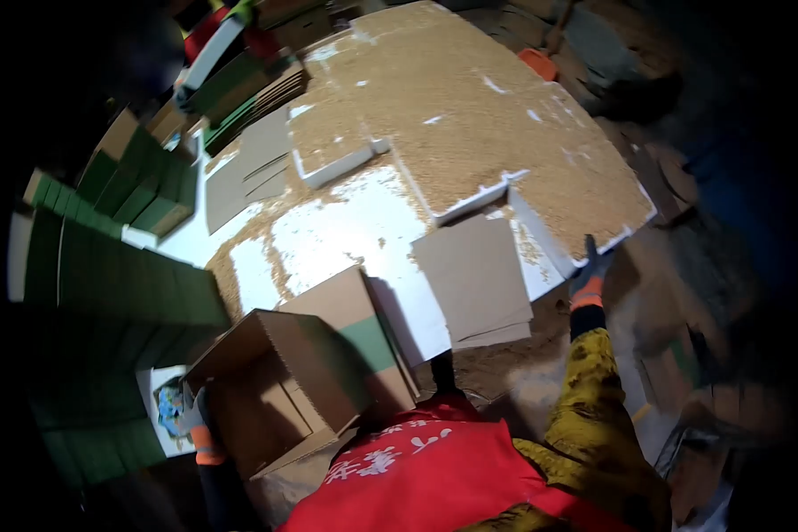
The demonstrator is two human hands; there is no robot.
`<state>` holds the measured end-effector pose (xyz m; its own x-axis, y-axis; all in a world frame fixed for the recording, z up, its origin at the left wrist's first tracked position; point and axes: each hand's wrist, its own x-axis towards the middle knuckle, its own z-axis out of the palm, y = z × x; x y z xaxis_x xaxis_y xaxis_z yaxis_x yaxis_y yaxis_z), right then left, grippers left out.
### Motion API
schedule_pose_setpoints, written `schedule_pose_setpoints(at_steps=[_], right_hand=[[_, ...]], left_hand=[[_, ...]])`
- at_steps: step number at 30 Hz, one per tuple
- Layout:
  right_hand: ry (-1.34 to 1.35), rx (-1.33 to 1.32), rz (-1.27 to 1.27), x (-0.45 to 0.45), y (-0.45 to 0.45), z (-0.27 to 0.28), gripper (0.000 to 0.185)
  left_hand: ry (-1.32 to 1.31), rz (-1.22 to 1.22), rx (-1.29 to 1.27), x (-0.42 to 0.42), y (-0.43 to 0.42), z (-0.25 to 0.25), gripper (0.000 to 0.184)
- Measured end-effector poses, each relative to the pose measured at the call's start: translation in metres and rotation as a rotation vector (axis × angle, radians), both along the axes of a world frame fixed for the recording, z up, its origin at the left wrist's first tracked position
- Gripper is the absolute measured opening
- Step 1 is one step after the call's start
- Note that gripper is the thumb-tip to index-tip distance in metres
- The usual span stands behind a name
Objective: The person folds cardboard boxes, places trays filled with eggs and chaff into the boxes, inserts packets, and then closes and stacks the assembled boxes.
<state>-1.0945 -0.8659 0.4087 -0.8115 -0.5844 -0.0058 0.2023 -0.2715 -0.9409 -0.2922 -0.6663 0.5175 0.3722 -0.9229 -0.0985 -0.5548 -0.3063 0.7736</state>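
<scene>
My left hand [199,420], in a grey glove with an orange cuff, grips the left side of an open cardboard box [315,355]. The box is tilted toward me, and its inside shows bare brown board with flaps. My right hand [591,270], gloved the same way, is at the near corner of a white tray [541,232] filled with tan, grainy material. One finger lies over the tray's rim; the other fingers are partly hidden. Between the hands, flat cardboard sheets [479,279] lie stacked on the white table [350,226].
Green and brown boxes [133,293] stand in stacks along the left. More filled trays [470,97] cover the far side of the table. Grey cardboard sheets [253,168] lie left of them. Another person's gloved hand [183,93] shows at the top left beside boxes.
</scene>
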Motion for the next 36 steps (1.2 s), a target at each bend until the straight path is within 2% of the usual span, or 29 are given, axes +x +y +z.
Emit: schedule_pose_setpoints(at_steps=[1,3,4,5,6,8,10,11,12,13,14,15,16,17,19,20,21,23,24,26,28,29,30,31,32,33,34,35,36], right_hand=[[-0.112,-0.030,0.034,-0.009,0.004,-0.007,0.070],[-0.090,0.045,-0.043,0.010,0.017,0.028,0.061],[0.043,0.054,-0.058,0.014,0.022,0.030,0.058],[-0.088,-0.025,0.117,0.016,0.033,0.035,0.055],[-0.213,-0.105,0.304,0.031,0.043,0.066,0.053],[-0.298,-0.131,0.432,0.059,0.063,0.102,0.047],[-0.357,-0.139,0.598,0.092,0.074,0.135,0.045],[-0.307,-0.129,0.630,0.115,0.081,0.148,0.044],[-0.354,-0.127,0.699,0.143,0.088,0.170,0.041],[-0.278,-0.126,0.811,0.175,0.098,0.196,0.044],[-0.201,-0.125,0.926,0.204,0.106,0.211,0.048],[0.288,-0.069,0.981,0.212,0.108,0.197,0.044],[0.767,-0.042,0.925,0.220,0.110,0.182,0.041],[0.440,-0.093,1.080,0.226,0.101,0.219,0.040],[0.831,-0.104,1.142,0.263,0.108,0.229,0.047],[0.586,0.027,1.215,0.296,0.112,0.258,0.054],[0.331,0.155,1.237,0.328,0.116,0.287,0.060],[0.323,0.199,1.338,0.378,0.125,0.316,0.066],[0.343,0.221,1.403,0.356,0.112,0.328,0.067],[0.465,0.275,1.430,0.360,0.099,0.324,0.071],[0.499,0.368,1.462,0.363,0.091,0.319,0.073],[0.526,0.436,1.483,0.364,0.086,0.314,0.073],[0.560,0.294,1.521,0.370,0.082,0.298,0.073],[0.782,0.265,1.573,0.378,0.079,0.286,0.072],[0.789,0.357,1.667,0.393,0.085,0.299,0.073],[0.975,0.522,1.688,0.399,0.086,0.300,0.072],[1.155,0.690,1.702,0.396,0.083,0.300,0.071],[1.488,0.728,1.618,0.401,0.080,0.300,0.060],[1.668,0.691,1.575,0.405,0.076,0.296,0.057]], left_hand=[[0.016,-0.020,-0.006,0.004,-0.001,-0.001,0.032],[0.081,-0.046,-0.031,0.007,-0.009,-0.006,0.032],[0.135,-0.055,-0.046,-0.001,-0.018,0.001,0.032],[0.223,-0.050,-0.076,-0.011,-0.026,0.004,0.031],[0.310,-0.045,-0.104,-0.027,-0.035,0.013,0.030],[0.482,-0.006,-0.162,-0.053,-0.030,0.030,0.029],[0.598,0.168,-0.174,-0.001,-0.030,-0.029,0.029],[0.284,0.006,-0.185,0.012,-0.026,-0.039,0.033],[-0.329,-0.145,-0.187,0.023,-0.025,-0.063,0.032],[-0.399,-0.091,-0.206,0.024,-0.027,-0.072,0.033],[-0.114,-0.004,-0.167,-0.022,-0.029,-0.018,0.032],[0.161,0.115,-0.149,-0.070,-0.032,0.036,0.034],[0.053,0.116,-0.270,-0.068,-0.026,0.026,0.037],[0.296,0.280,-0.307,-0.076,-0.034,-0.009,0.038],[-0.373,-0.015,-0.506,-0.064,-0.024,-0.020,0.037],[-0.233,0.056,-0.558,-0.080,-0.025,-0.007,0.034],[0.149,0.046,-0.492,-0.082,-0.024,-0.003,0.032],[0.859,0.162,-0.323,-0.088,-0.020,0.015,0.033],[0.944,0.134,-0.432,-0.128,-0.022,0.050,0.034],[0.422,0.139,-0.519,-0.139,-0.031,0.024,0.038],[0.994,0.326,-0.598,-0.169,-0.039,0.051,0.041],[0.846,0.264,-0.559,-0.160,-0.035,0.048,0.042],[0.704,0.198,-0.523,-0.142,-0.030,0.037,0.043],[0.382,0.165,-0.543,-0.106,-0.024,0.011,0.042],[0.012,0.181,-0.544,-0.071,-0.017,-0.014,0.041],[-0.323,0.240,-0.549,-0.035,-0.011,-0.039,0.041],[-0.233,0.384,-0.579,-0.006,0.004,-0.035,0.036],[-0.136,0.526,-0.622,0.023,0.019,-0.031,0.032],[-0.052,0.723,-0.467,0.059,0.036,-0.034,0.029]])
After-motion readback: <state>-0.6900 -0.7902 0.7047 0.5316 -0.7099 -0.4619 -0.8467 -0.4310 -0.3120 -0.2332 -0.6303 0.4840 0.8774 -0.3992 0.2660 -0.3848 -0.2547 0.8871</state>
